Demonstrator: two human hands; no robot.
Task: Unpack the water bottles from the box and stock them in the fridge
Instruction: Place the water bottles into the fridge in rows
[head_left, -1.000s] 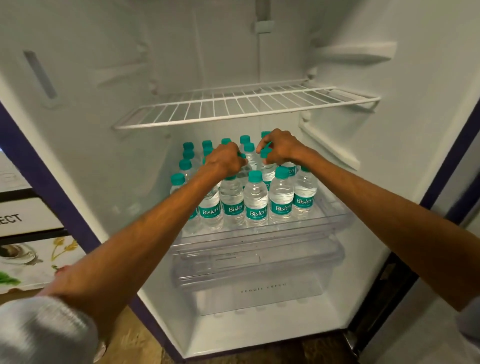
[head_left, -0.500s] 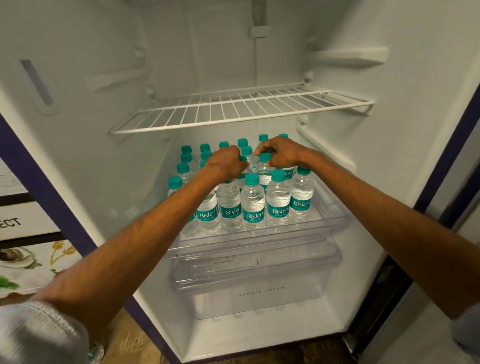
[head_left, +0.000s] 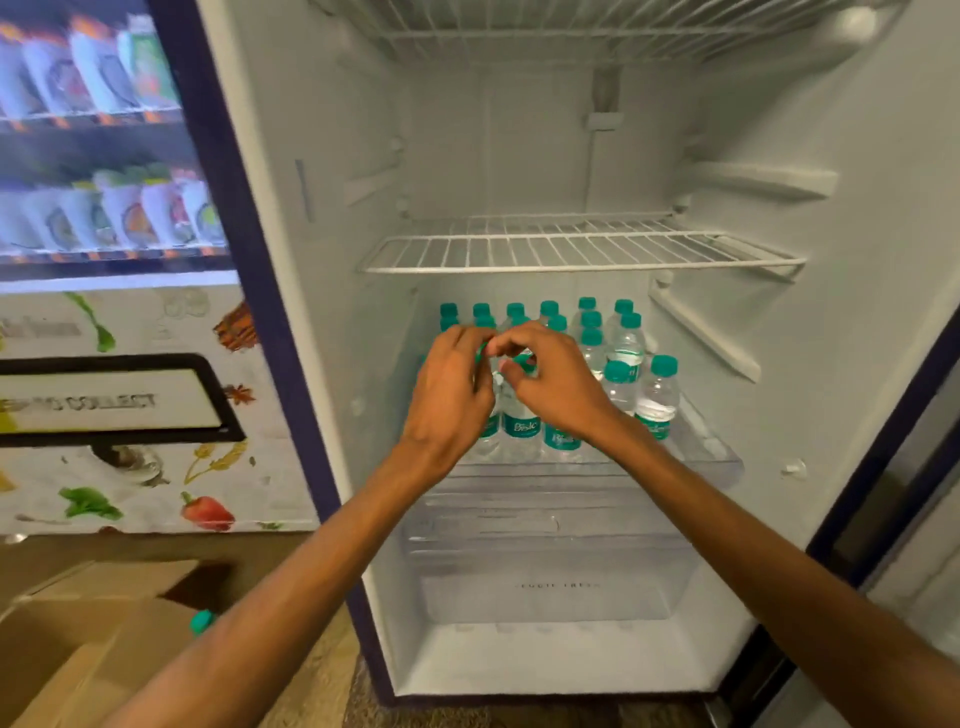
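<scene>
Several water bottles (head_left: 657, 396) with teal caps and teal labels stand in rows on the fridge's clear shelf (head_left: 719, 453). My left hand (head_left: 451, 400) and my right hand (head_left: 558, 389) are together at the front row, left of centre. The left hand's fingers curl round a teal cap, and the right hand pinches the cap of the bottle (head_left: 519, 427) beside it. The hands hide the tops of those bottles. The open cardboard box (head_left: 78, 644) sits on the floor at the lower left, and one teal cap (head_left: 201, 621) shows in it.
A white wire shelf (head_left: 576, 249) hangs above the bottles with nothing on it. Below the clear shelf is a transparent crisper drawer (head_left: 550, 587). A vending machine (head_left: 119, 322) stands left of the fridge. The fridge's dark door edge (head_left: 878, 499) runs along the right.
Both hands drew back from the rear rows to the front row and came together. The view swung up and left, bringing the box and the vending machine into sight.
</scene>
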